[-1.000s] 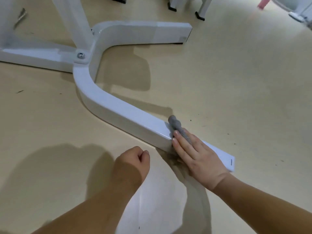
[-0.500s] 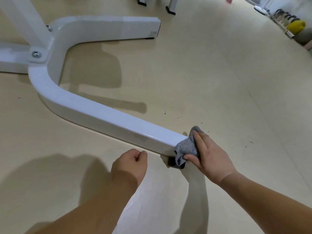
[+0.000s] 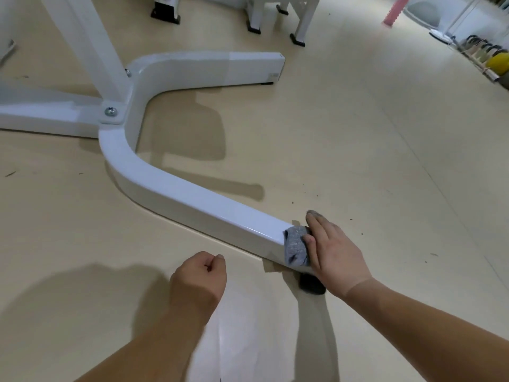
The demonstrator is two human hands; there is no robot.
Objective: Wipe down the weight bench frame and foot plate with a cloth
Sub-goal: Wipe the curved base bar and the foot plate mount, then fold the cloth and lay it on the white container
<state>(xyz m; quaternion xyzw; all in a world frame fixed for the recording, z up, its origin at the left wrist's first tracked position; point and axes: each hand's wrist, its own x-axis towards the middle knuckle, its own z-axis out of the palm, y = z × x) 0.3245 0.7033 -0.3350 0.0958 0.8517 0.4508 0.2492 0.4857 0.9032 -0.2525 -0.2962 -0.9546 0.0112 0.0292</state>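
The white weight bench frame lies on the beige floor as a curved U-shaped base tube. Its near leg ends at the lower centre right. A small grey cloth is wrapped over that end. My right hand holds the cloth against the tube end, with the thumb on the cloth and the fingers reaching over the far side. Below the tube end a black rubber foot shows. My left hand is a closed fist holding nothing, hovering over the floor just in front of the tube.
A white upright post rises from the bolted joint at the left. Legs of other white equipment stand at the top centre. A pink post and a low rack of items are at the far right.
My right hand slid the cloth down the near leg to its end and now covers the end face. The left fist has stayed in place.
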